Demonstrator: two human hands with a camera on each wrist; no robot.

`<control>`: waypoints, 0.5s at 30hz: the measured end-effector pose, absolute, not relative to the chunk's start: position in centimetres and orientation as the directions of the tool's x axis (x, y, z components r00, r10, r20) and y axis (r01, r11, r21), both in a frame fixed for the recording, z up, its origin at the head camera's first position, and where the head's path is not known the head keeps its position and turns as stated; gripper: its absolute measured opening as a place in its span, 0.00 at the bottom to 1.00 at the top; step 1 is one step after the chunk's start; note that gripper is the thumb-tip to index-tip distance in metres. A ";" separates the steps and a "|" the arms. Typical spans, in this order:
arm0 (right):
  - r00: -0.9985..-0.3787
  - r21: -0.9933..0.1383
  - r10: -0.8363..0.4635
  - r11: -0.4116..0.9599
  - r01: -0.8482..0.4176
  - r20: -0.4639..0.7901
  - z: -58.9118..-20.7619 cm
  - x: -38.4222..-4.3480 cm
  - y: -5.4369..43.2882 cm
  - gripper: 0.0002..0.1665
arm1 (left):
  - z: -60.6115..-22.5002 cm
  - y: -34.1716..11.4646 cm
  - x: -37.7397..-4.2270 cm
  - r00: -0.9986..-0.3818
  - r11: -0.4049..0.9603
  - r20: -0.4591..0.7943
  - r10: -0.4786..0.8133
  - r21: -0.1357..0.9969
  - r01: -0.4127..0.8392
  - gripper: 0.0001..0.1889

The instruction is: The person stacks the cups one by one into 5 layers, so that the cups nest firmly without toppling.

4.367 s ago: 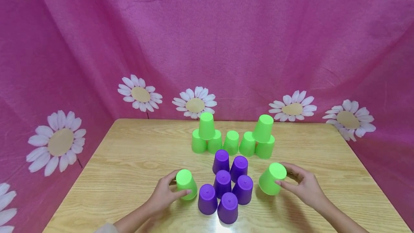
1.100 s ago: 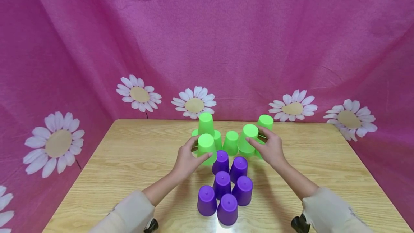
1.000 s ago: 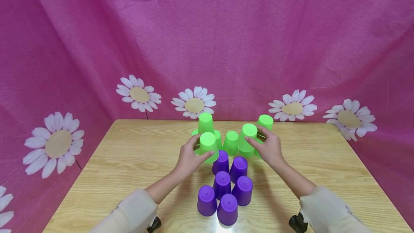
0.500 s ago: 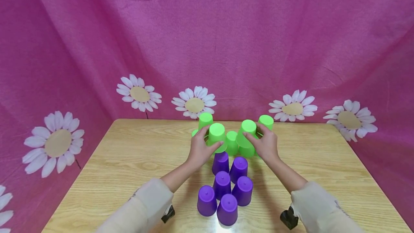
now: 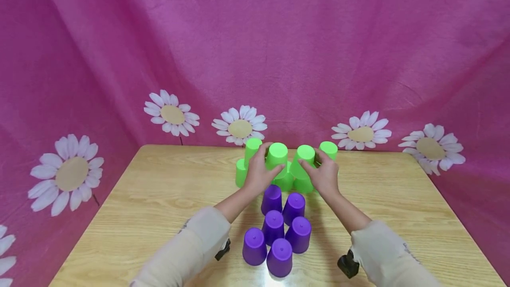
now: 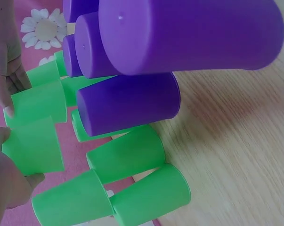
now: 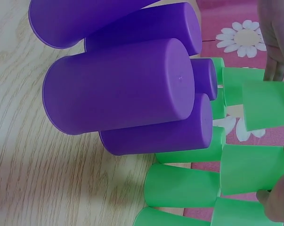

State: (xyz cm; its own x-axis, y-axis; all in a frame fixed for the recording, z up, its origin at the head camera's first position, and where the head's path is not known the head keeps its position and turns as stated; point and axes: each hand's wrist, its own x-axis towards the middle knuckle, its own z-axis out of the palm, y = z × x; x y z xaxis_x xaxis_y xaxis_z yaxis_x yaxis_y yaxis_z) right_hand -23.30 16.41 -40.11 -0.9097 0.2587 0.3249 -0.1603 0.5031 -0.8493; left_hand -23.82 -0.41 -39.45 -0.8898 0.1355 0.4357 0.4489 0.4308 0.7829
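Observation:
In the head view my left hand grips an upside-down green cup by its sides. A visible gap separates this cup from the bottom row in both wrist views. My right hand holds another upside-down green cup, whose rim meets the bottom row in the right wrist view. Bottom-row green cups stand at the back, partly hidden by the hands. Second-level green cups stand at the left and the right.
Several purple cups stand upside down between the forearms, in front of the green ones. The wooden table ends at a pink cloth with daisies. Dark wrist devices hang under the sleeves.
Both hands have brought their green cups from the table's sides to the back row. Lately the left hand moved right and farther back, nearer the right hand, which shifted only slightly.

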 end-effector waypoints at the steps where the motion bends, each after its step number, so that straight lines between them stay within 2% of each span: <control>1: -0.908 -0.850 0.265 0.502 -0.158 0.325 -40.1 -23.3 16.4 0.28 | -39.4 -0.2 -23.9 -0.890 0.437 0.433 0.145 0.779 0.450 0.29; 15: -0.879 -0.825 0.309 0.545 -0.150 0.364 -40.5 -23.9 15.6 0.27 | -39.4 1.4 -24.9 -0.920 0.537 0.342 0.191 0.748 0.390 0.30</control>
